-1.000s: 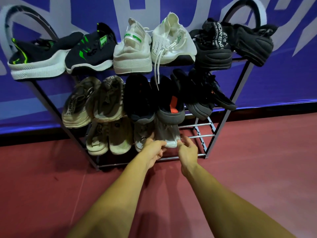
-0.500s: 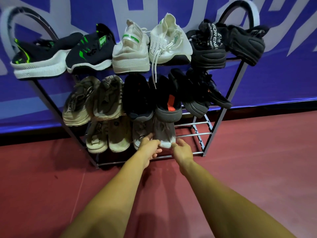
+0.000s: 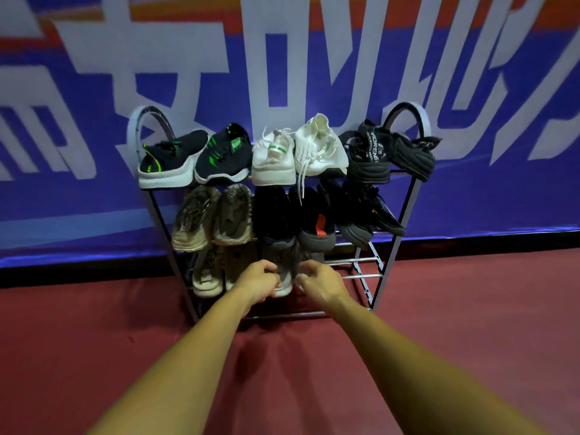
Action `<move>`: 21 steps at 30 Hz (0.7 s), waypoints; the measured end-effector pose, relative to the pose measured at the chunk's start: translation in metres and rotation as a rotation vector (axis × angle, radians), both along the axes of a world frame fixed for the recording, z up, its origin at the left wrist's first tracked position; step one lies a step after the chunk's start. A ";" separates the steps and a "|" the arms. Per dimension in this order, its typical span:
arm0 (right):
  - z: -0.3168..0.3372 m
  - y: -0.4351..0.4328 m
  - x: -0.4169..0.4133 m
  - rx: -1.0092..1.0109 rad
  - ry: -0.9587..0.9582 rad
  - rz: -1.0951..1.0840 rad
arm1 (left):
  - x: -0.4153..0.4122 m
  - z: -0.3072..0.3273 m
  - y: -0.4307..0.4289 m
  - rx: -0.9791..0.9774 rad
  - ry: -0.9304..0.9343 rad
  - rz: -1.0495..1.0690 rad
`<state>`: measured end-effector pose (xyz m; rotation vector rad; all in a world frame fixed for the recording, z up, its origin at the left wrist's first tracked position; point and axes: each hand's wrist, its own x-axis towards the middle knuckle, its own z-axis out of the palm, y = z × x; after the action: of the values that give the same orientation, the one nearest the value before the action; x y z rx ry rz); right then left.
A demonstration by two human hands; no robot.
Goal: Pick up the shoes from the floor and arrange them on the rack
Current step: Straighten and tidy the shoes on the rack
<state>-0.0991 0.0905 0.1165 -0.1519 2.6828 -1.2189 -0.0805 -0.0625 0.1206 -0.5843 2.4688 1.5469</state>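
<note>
Grey pair [image 3: 284, 266] sits on the bottom shelf of the black metal rack [image 3: 394, 246], heels toward the person. The left hand [image 3: 259, 281] has its fingers curled round the heel of the left shoe. The right hand [image 3: 320, 282] has its fingers curled at the heel of the right shoe and hides most of it. A beige pair [image 3: 207, 274] lies just beside on the left, and bare silver bars [image 3: 354, 261] lie on the right. Directly above, a black pair [image 3: 273, 215] and a dark pair with orange lining [image 3: 317, 237] overhang the grey pair. The top shelf carries black-and-green shoes [image 3: 222, 158], white shoes [image 3: 273, 158] and black shoes [image 3: 367, 158]. Red floor [image 3: 470, 340] lies below, with a blue banner [image 3: 502, 199] behind.
</note>
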 end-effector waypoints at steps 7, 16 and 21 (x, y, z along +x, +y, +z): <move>0.071 -0.001 0.012 0.092 0.162 0.045 | 0.019 0.071 -0.036 -0.154 0.119 -0.023; 0.154 -0.041 0.016 -0.064 0.292 0.153 | 0.044 0.149 -0.063 -0.294 0.328 -0.010; 0.160 -0.070 0.001 -0.119 0.356 0.228 | 0.046 0.155 -0.084 -0.272 0.422 0.243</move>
<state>-0.0984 0.0205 0.2767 -0.7356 2.7752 -1.3871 -0.0346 -0.1462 0.2752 -0.6809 3.0602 1.5603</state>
